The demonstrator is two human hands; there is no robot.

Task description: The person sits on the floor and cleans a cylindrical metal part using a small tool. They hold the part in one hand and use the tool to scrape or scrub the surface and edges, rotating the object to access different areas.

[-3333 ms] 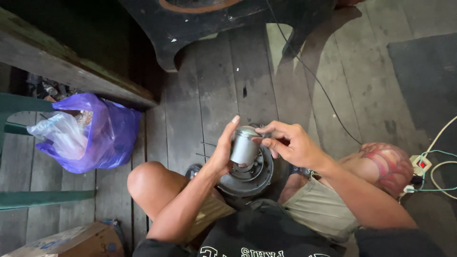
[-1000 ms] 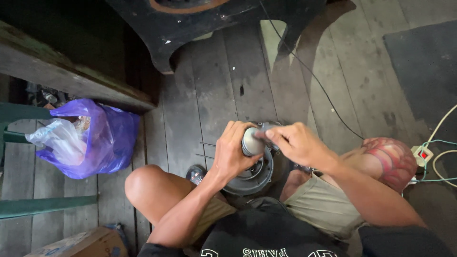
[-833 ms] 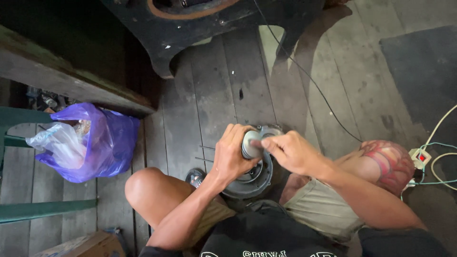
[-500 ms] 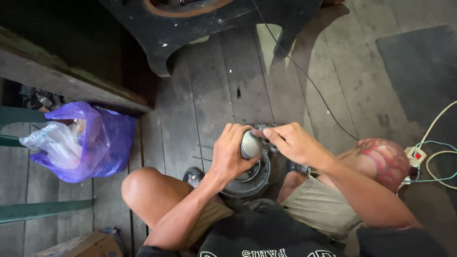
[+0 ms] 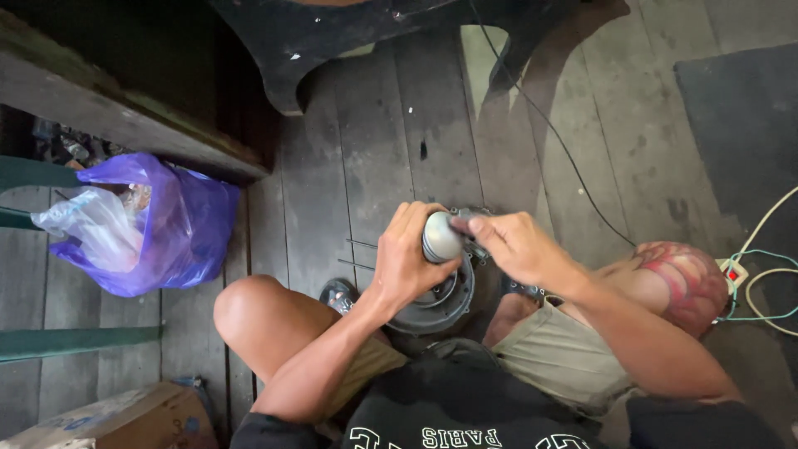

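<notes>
Gripping the metal cylinder (image 5: 440,238) in your left hand (image 5: 405,264), your right hand (image 5: 514,249) pinches its top above the round housing (image 5: 440,306); purple bag (image 5: 179,229) holds clear plastic.

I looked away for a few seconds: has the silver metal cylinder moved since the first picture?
Yes. The silver metal cylinder was upright, clear above the round grey housing; now the left hand wraps it, tipped, lower against the housing, right hand at its end.

Looks like somebody's working in a makeshift home repair spot, sitting on a worn plank floor (image 5: 374,141). Left of the round motor housing (image 5: 440,303) a purple plastic bag (image 5: 179,229) is slumping; right of it a power strip (image 5: 736,270) is lying with cords.
</notes>
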